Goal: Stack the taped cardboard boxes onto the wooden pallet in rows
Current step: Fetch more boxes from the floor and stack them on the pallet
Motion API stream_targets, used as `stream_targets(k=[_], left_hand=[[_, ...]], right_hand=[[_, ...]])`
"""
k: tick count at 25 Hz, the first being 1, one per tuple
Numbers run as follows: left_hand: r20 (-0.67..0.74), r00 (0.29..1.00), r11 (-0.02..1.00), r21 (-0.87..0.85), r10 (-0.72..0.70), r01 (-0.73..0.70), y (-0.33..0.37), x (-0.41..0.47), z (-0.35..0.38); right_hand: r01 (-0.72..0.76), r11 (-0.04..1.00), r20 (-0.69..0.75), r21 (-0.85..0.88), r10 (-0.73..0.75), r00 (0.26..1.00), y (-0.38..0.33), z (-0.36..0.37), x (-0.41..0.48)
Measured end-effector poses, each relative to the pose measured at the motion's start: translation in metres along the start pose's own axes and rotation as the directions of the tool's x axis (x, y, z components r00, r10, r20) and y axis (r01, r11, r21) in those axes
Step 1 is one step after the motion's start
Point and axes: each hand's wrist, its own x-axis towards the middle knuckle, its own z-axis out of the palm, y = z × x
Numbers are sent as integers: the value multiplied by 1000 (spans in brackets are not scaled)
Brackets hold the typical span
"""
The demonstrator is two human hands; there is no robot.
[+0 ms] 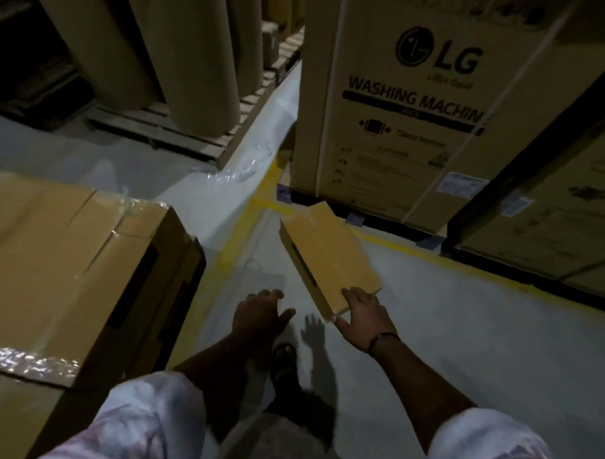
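Observation:
A flat, narrow cardboard box [329,254] hangs tilted above the grey floor in the middle of the view. My right hand [365,315] grips its near corner, fingers on top and thumb underneath. My left hand [260,312] hovers just left of the box with spread fingers, apart from it and holding nothing. Taped cardboard boxes [63,255] with shiny clear tape are stacked at the left; what they rest on is hidden.
A large washing machine carton [401,105] stands ahead on the right, beside another carton [552,217]. Big brown paper rolls [184,46] stand on a wooden pallet [181,135] at the back left. Yellow floor lines [257,200] and crumpled clear plastic [241,172] lie ahead.

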Motion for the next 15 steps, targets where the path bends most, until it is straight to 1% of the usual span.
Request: stream_targets(k=[1, 3, 5, 7, 9, 12, 15], left_hand=[[25, 999, 999, -34, -41, 42, 6, 21, 1], [51, 996, 996, -58, -69, 72, 19, 63, 4], [53, 991, 986, -109, -119, 125, 34, 106, 8], [47, 979, 967, -155, -199, 204, 47, 146, 19], [37, 960, 936, -214, -277, 279, 53, 190, 39], [4, 909, 862, -316, -417, 397, 51, 262, 95], [-38, 853, 804, -358, -521, 475, 56, 331, 167]], right_hand=[[7, 1000, 27, -16, -6, 1000, 9, -6, 23], [41, 997, 50, -65, -37, 998, 28, -25, 70], [72, 993, 100, -97, -62, 993, 46, -44, 123], [94, 990, 133, -101, -81, 988, 69, -53, 177], [146, 984, 155, -105, -129, 980, 92, -58, 240], [213, 972, 198, -102, -190, 962, 128, -36, 346], [268, 961, 234, -59, -248, 940, 170, 16, 444]])
